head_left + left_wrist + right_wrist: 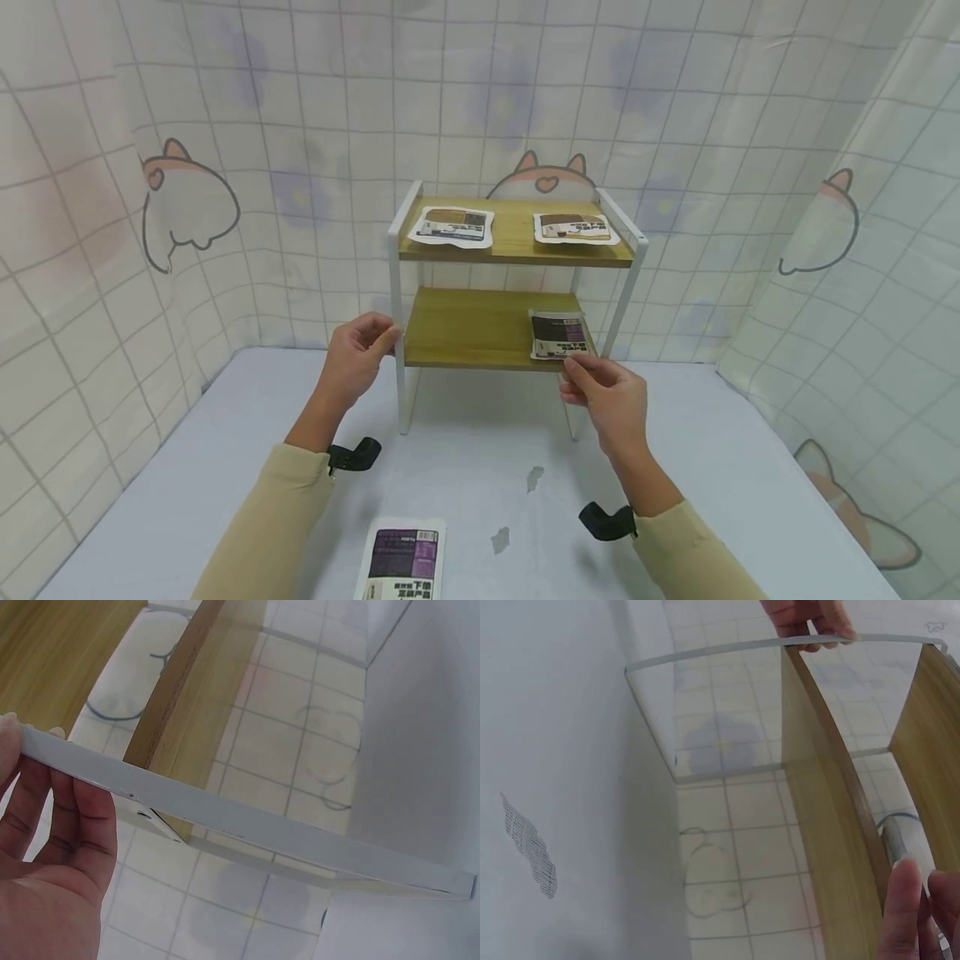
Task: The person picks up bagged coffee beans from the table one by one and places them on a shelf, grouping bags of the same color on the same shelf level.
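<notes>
A two-tier wooden shelf rack (pixel 472 329) with white metal sides stands on the table. My left hand (pixel 360 354) holds the rack's left front post (pixel 217 814) between thumb and fingers, level with the lower board. At the lower board's right end lies a flat packet (pixel 558 335) with a dark purple and cream label. My right hand (pixel 611 400) pinches this packet's front edge by the right corner. In the right wrist view, thumb and fingertips (pixel 904 889) meet close to the board's edge, and little of the packet shows there.
Two flat packets with brown and cream labels lie on the top board, one at the left (pixel 453 227) and one at the right (pixel 576 228). Another purple-labelled packet (pixel 405 554) lies at the table's near edge. A grid-patterned curtain (pixel 315 108) surrounds the white table (pixel 465 483).
</notes>
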Tool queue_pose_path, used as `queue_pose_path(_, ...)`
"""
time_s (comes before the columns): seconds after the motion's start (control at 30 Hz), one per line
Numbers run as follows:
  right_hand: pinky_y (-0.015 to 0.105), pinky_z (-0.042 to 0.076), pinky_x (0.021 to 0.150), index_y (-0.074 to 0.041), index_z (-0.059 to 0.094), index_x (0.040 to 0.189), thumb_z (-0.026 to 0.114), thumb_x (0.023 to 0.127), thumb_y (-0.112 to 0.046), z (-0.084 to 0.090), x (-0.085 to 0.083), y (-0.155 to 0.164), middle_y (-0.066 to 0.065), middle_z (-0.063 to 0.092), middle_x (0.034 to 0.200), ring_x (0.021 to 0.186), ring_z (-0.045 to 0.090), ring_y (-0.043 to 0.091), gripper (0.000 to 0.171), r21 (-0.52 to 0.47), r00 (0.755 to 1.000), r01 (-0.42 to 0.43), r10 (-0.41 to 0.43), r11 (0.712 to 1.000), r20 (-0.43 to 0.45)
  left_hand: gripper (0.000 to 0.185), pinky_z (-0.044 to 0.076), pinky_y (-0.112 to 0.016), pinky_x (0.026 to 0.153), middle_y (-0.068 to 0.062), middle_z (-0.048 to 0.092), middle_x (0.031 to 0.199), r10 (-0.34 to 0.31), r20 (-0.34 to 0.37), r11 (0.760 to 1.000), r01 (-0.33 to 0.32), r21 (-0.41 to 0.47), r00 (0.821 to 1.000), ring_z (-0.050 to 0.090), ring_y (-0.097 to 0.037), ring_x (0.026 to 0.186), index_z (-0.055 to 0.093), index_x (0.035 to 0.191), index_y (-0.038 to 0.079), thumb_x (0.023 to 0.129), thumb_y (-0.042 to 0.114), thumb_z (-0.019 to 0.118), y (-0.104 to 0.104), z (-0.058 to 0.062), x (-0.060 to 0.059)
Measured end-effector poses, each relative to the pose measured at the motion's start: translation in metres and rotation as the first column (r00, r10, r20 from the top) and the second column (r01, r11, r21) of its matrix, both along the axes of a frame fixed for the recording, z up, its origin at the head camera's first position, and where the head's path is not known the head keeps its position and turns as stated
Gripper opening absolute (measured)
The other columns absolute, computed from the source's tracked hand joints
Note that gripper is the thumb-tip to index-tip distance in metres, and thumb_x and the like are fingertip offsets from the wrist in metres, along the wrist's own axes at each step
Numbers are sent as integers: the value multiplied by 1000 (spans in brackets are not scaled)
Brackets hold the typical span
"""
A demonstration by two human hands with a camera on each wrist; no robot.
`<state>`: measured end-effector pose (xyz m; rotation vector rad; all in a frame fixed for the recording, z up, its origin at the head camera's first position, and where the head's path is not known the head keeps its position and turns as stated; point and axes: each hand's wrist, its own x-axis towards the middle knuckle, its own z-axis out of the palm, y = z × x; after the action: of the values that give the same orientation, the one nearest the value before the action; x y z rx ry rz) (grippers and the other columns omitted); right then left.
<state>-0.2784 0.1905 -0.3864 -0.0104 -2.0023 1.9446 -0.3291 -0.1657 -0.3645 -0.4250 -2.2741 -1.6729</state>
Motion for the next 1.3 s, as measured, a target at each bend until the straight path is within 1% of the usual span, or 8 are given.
queue_pose_path(0.2, 31, 62, 71, -4, 76, 113, 80, 90, -31, -2, 6, 1, 10, 76, 89, 71, 76, 17, 36, -1, 1000, 8, -8, 1000, 6, 30, 55, -20, 81, -18, 73, 108, 4, 4, 1000, -4, -6, 1000, 69, -16, 88, 69, 112, 3, 101, 31, 66, 0, 0, 0)
queue_pose_path(0.43, 31, 63, 71, -2, 75, 111, 78, 91, -31, -8, 15, -2, 9, 75, 88, 71, 75, 18, 36, 31, 999, -29, 28, 999, 37, 30, 55, -22, 81, -17, 73, 107, 6, 2, 1000, -6, -4, 1000, 69, -16, 87, 70, 111, 4, 101, 32, 66, 0, -1, -1)
queue_pose_path(0.57, 32, 63, 72, -2, 76, 110, 79, 91, -31, -13, 20, -5, 8, 76, 88, 71, 76, 19, 35, 25, 998, -53, 52, 998, 41, 30, 55, -23, 81, -16, 73, 105, 1, -6, 1000, -1, -3, 1000, 69, -17, 87, 70, 111, 5, 101, 33, 66, -1, -3, -1)
queue_pose_path(0.67, 31, 63, 73, -5, 76, 111, 79, 91, -30, -14, 23, -9, 8, 76, 90, 73, 76, 20, 33, 26, 996, -66, 64, 998, 58, 30, 57, -27, 84, -14, 73, 105, 2, -10, 1000, -2, -3, 1000, 70, -17, 87, 71, 111, 7, 101, 34, 66, -1, -4, -2)
queue_pose_path(0.8, 31, 63, 74, -4, 76, 113, 79, 90, -31, -15, 28, -12, 11, 76, 94, 75, 76, 21, 35, 30, 994, -79, 76, 996, 82, 28, 57, -29, 85, -12, 73, 105, 6, -19, 1000, -6, -4, 1000, 70, -16, 88, 71, 111, 8, 101, 34, 66, -1, -3, -1)
queue_pose_path(0.9, 31, 63, 74, -2, 75, 113, 80, 90, -30, -17, 32, -15, 14, 76, 96, 76, 76, 22, 37, 30, 991, -98, 95, 995, 91, 27, 57, -26, 83, -13, 73, 105, 8, -28, 1000, -9, -7, 1000, 70, -16, 87, 71, 111, 8, 101, 32, 66, 0, -2, -1)
queue_pose_path(1.17, 32, 63, 72, -6, 77, 109, 79, 91, -27, -27, 41, -26, 18, 76, 98, 77, 76, 23, 28, 44, 981, -148, 141, 988, 133, 27, 57, -25, 84, -14, 72, 106, 5, -18, 1000, -5, 2, 1000, 69, -17, 89, 71, 111, 8, 101, 32, 66, 0, -1, 0)
queue_pose_path(1.3, 32, 63, 71, -5, 77, 107, 80, 90, -27, -32, 46, -33, 21, 76, 98, 75, 75, 25, 28, 25, 974, -180, 175, 983, 143, 27, 56, -22, 83, -15, 72, 108, 2, -14, 1000, -2, 7, 1000, 69, -16, 89, 71, 111, 7, 101, 31, 66, 0, -1, 0)
